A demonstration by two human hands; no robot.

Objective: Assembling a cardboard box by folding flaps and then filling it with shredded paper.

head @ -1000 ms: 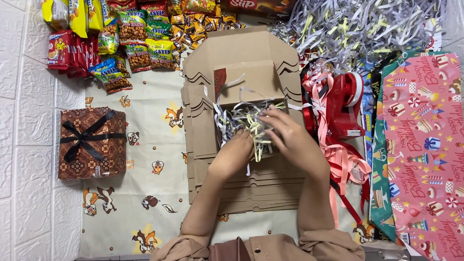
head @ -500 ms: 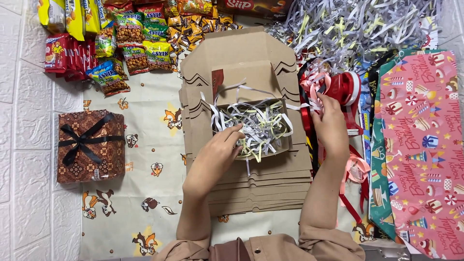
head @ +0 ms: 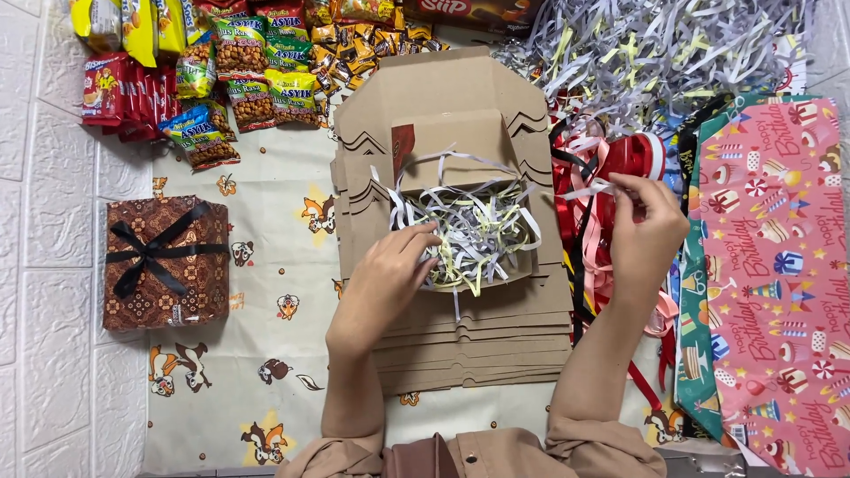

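Observation:
An open brown cardboard box (head: 443, 142) sits on a stack of flat cardboard blanks (head: 478, 341) and holds a nest of grey, white and yellow shredded paper (head: 469, 230). My left hand (head: 390, 279) rests on the box's left side, fingers touching the shreds. My right hand (head: 646, 235) is off to the right above a tangle of red and pink ribbons (head: 611, 164), pinching a thin white paper strip (head: 589, 188) between its fingertips.
A big heap of loose shredded paper (head: 673, 53) lies at the top right. Snack packets (head: 221, 62) fill the top left. A brown wrapped gift box with a black bow (head: 164, 261) stands at the left. Patterned wrapping paper sheets (head: 779, 265) lie at the right.
My right hand left the shreds in the box and moved right, over the ribbons, now holding a paper strip. My left hand slid up onto the box's left side.

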